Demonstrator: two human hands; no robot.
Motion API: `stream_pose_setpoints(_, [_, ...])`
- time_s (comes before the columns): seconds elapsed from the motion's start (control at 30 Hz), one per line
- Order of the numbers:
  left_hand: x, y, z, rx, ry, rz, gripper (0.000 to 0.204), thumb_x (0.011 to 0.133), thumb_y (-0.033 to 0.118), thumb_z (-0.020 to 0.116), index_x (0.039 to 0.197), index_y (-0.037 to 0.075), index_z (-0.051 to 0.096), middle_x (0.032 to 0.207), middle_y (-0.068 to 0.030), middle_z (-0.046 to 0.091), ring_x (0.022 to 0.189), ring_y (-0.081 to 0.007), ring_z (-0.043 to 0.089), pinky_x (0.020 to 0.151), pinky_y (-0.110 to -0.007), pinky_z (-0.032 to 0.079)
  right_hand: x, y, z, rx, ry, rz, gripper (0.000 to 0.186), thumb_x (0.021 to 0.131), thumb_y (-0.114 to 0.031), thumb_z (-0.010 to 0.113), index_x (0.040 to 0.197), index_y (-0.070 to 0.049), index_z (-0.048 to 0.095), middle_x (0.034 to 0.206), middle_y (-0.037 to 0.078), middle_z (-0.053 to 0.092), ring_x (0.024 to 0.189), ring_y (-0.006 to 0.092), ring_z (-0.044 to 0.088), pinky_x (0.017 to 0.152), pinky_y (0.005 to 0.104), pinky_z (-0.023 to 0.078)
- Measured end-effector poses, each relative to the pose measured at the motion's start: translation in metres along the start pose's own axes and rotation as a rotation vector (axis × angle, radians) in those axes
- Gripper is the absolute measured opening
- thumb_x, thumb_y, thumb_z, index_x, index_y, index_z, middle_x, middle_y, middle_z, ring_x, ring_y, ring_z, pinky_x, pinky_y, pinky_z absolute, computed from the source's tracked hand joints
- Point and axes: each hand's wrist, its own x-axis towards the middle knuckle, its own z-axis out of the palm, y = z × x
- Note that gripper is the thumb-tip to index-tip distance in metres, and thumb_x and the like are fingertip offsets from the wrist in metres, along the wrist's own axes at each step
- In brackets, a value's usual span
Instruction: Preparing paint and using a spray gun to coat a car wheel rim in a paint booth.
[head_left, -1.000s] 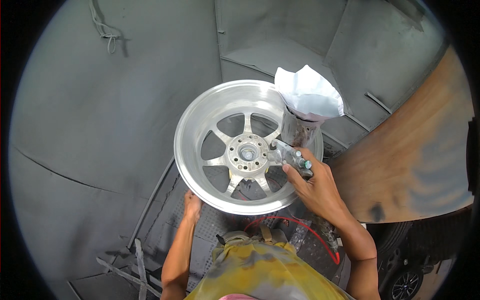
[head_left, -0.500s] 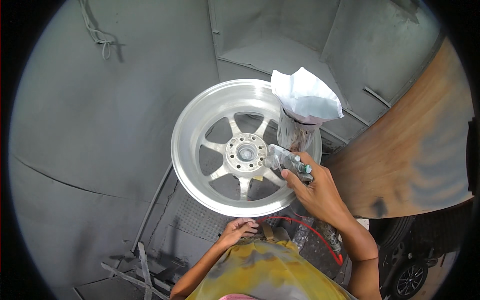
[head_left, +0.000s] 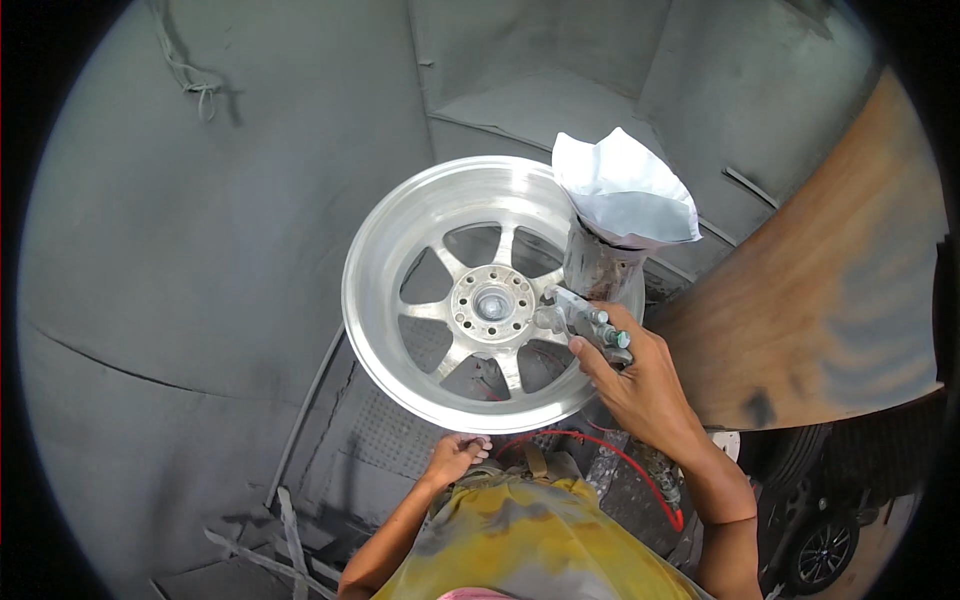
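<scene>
A silver alloy wheel point(head_left: 420, 402) with several spokes lies face-up before me, bolt holes ringing its hub point(head_left: 492, 304). My right hand point(head_left: 640, 375) is closed around a spray gun point(head_left: 585, 318) over the wheel's right side, its front end pointing toward the hub. On the gun stands a cloudy, stained cup point(head_left: 598, 268), topped by a flared white paper cone point(head_left: 630, 200). My left hand point(head_left: 458, 457) is low at the wheel's near edge, its fingers curled together. Whether they touch the rim or hold anything is hidden.
A red hose point(head_left: 625, 455) curves below the wheel on the right. Grey sheet walls point(head_left: 230, 230) stand left and behind. A curved brown panel point(head_left: 800, 310) rises at the right, with tyres point(head_left: 825, 555) below it. Grey strips point(head_left: 290, 530) lie lower left.
The wheel's spokes stand at a different angle, so it has turned. My left hand has shifted left along the near edge. The spray gun and right hand have moved slightly right.
</scene>
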Motion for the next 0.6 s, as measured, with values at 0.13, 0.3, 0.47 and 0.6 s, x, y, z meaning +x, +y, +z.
stream_pose_setpoints(0.13, [0.005,-0.011,0.009,0.008,-0.043,0.007,0.021,0.101,0.011,0.057,0.114,-0.002,0.066,0.103,-0.0081,0.07,0.091,-0.0148,0.066,0.084,-0.028,0.054,0.002,0.004,0.003,0.012,-0.004,0.002,0.028,0.095,-0.011,0.065,0.118,0.003,0.058,0.095,0.023,0.069,0.081,0.0298,0.07,0.073,0.0378,0.053])
stream_pose_setpoints(0.3, [0.008,-0.01,0.005,0.003,-0.008,0.022,0.02,0.1,0.009,0.057,0.114,-0.002,0.066,0.1,-0.0071,0.07,0.089,-0.0134,0.065,0.082,-0.027,0.053,0.001,-0.007,-0.001,0.012,-0.03,0.06,0.029,0.094,-0.011,0.065,0.119,0.002,0.058,0.094,0.023,0.069,0.082,0.0297,0.07,0.073,0.0381,0.053])
stream_pose_setpoints(0.47, [0.014,-0.014,-0.007,0.049,0.01,0.028,0.02,0.1,0.008,0.056,0.113,-0.002,0.066,0.101,-0.0079,0.07,0.088,-0.0136,0.065,0.08,-0.027,0.053,-0.001,-0.007,-0.002,0.02,-0.015,-0.014,0.029,0.094,-0.011,0.065,0.119,0.004,0.058,0.093,0.023,0.069,0.082,0.0285,0.07,0.072,0.037,0.052])
stream_pose_setpoints(0.6, [0.013,-0.008,-0.007,0.067,-0.008,0.048,0.02,0.1,0.008,0.056,0.114,-0.002,0.065,0.099,-0.0083,0.07,0.088,-0.0133,0.064,0.079,-0.027,0.053,0.001,-0.008,-0.004,0.004,-0.032,0.017,0.03,0.094,-0.011,0.066,0.119,0.004,0.057,0.094,0.024,0.069,0.083,0.0282,0.07,0.074,0.0367,0.052])
